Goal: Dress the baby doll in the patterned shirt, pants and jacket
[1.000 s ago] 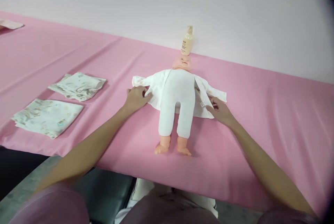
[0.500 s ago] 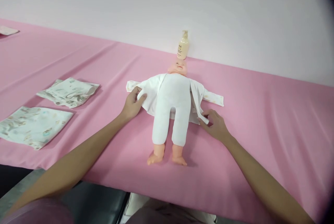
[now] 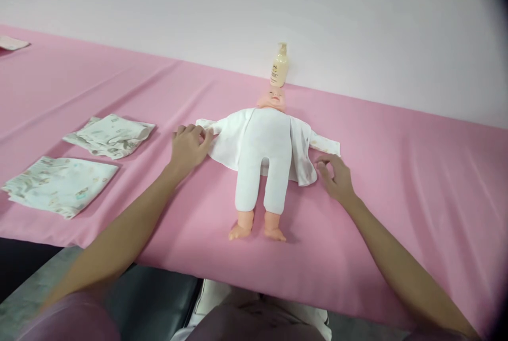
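A baby doll point(image 3: 264, 134) lies on its back on the pink cloth, its torso and legs white, its feet bare. Spread out beneath it is a white baby jacket point(image 3: 228, 142), whose patterned sleeves reach out to both sides. My left hand point(image 3: 188, 145) is at the jacket's left edge by the sleeve, fingers bent and thumb apart; whether it touches the fabric is hard to see. Just off the right front flap point(image 3: 305, 169), my right hand point(image 3: 336, 176) hovers with curled fingers and a gap between thumb and forefinger, nothing in it.
A cream pump bottle point(image 3: 280, 68) stands behind the doll's head against the white wall. Two folded patterned garments point(image 3: 113, 137) point(image 3: 63, 185) lie on the left. Another folded cloth point(image 3: 11, 43) is at the far left. The pink table cover point(image 3: 397, 224) hangs over the front edge.
My right hand has let go of the jacket's right flap, which now lies flat, and moved slightly right. My left hand has released the left flap and shifted outward to the left.
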`<state>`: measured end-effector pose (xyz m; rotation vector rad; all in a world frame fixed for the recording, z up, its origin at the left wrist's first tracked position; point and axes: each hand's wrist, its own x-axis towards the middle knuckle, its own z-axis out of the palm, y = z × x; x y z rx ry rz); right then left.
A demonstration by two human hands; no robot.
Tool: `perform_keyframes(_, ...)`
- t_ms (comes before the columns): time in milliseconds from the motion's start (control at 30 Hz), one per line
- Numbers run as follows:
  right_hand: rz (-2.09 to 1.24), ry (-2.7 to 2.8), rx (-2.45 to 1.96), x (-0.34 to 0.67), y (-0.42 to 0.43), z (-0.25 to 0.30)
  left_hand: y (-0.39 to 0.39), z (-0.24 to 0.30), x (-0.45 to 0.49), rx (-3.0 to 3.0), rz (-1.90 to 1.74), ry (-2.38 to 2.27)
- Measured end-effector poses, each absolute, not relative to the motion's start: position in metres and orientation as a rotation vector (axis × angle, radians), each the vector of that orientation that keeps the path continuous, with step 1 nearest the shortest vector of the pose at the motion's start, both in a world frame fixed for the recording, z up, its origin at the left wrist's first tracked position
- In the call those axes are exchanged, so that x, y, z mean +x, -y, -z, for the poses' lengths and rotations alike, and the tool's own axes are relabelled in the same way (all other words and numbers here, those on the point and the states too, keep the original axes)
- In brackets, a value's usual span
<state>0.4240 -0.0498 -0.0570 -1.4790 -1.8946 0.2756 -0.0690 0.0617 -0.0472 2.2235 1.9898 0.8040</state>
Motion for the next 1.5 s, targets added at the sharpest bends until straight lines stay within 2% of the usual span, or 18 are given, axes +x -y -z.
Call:
perform_keyframes(67, -0.088, 1.858, -1.557, 0.440, 0.032, 0.057, -0.077, 0.043, -0.081, 2.245, -0.814, -2.089)
perform_keyframes(167, 0.053, 1.965, -1.606, 0.462, -0.002, 0.059, -0.107, 0.036, -0.094, 2.421, -0.709, -1.855)
perform_keyframes(267, -0.012, 2.055, -1.687, 0.469, -0.032, 0.060, -0.139, 0.033, -0.095, 2.527, -0.439, -1.531)
perform_keyframes(367, -0.080, 2.147, -1.757, 0.468, -0.054, 0.057, -0.163, 0.033, -0.084, 2.626, -0.289, -1.396)
perform_keyframes(667, 0.121, 2.202, -1.801, 0.501, -0.077, 0.043, -0.181, 0.025, -0.048, 2.734, -0.211, -1.592)
perform_keyframes(967, -0.061, 2.151, -1.788, 0.522, -0.088, 0.073, -0.174, 0.028, -0.059, 2.683, -0.079, -1.777)
perform_keyframes(1267, -0.228, 2.073, -1.913, 0.542, -0.061, 0.070, -0.139, 0.018, -0.090, 2.496, -0.261, -1.845)
perform_keyframes(1400, -0.066, 1.963, -1.917, 0.530, -0.017, 0.066, -0.108, 0.029, -0.086, 2.322, -0.601, -1.975)
perform_keyframes(1500, 0.027, 1.906, -1.711, 0.494, 0.027, 0.063, -0.074, 0.041, -0.060, 2.256, -0.762, -1.926)
